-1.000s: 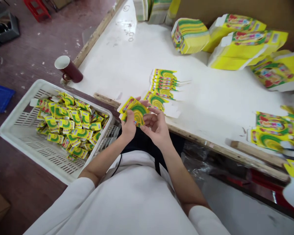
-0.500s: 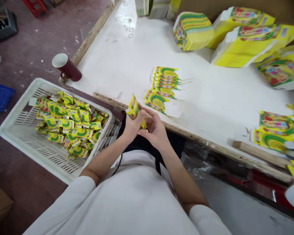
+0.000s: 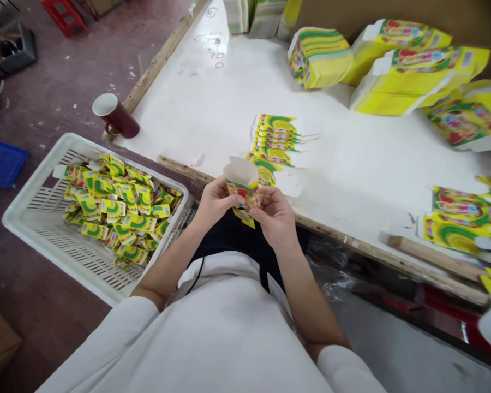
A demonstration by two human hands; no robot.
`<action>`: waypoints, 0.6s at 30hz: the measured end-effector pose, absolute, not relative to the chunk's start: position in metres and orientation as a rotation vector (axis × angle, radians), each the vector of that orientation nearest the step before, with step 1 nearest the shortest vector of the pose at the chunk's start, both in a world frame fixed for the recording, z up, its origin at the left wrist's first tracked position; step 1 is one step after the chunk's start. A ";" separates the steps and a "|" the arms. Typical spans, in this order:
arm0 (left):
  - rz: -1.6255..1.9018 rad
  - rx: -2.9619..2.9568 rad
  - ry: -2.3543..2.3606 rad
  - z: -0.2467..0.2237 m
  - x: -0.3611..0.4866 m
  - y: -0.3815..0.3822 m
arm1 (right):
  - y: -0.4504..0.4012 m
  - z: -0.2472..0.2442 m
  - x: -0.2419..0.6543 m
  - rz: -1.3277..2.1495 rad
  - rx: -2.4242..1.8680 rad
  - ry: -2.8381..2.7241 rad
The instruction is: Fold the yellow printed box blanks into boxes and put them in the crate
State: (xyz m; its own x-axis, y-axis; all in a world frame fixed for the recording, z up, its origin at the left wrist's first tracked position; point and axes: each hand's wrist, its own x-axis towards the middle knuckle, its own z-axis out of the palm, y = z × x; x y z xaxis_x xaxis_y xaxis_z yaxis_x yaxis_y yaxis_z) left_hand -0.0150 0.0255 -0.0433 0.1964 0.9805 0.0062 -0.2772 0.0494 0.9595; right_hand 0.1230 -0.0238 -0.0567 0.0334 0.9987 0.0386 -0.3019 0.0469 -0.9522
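Note:
Between both hands, over the table's front edge, is a small yellow and green printed carton (image 3: 243, 188) with its pale inside facing up. My left hand (image 3: 216, 205) pinches its left side, thumb on the printed front. Thumb and fingers of my right hand (image 3: 276, 215) are closed on the right side. Just beyond the hands lies an overlapping row of flat cartons (image 3: 276, 139) on the white table (image 3: 196, 103). To my left, a white plastic crate (image 3: 61, 240) holds many folded cartons of the same print.
A maroon mug (image 3: 123, 121) stands at the table's left edge. Stacks of yellow cartons (image 3: 417, 76) line the back right. More flat cartons (image 3: 454, 218) lie at the right, beside a wooden strip (image 3: 437, 256). A blue object (image 3: 2, 161) is on the floor.
The carton has turned from narrow and folded-looking to showing its pale inside and printed front. My hands have moved apart, the right one shifting rightward to grip its side.

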 end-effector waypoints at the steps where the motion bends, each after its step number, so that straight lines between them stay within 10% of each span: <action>1: 1.173 1.074 0.883 -0.044 -0.017 0.025 | -0.024 -0.056 0.124 1.293 -0.963 -0.997; 11: 1.321 1.687 1.128 -0.015 -0.042 0.018 | -0.022 -0.045 0.152 0.540 -1.330 -1.615; 18: 0.383 2.194 1.134 0.009 -0.047 0.016 | -0.023 -0.014 0.157 0.116 -1.209 -1.968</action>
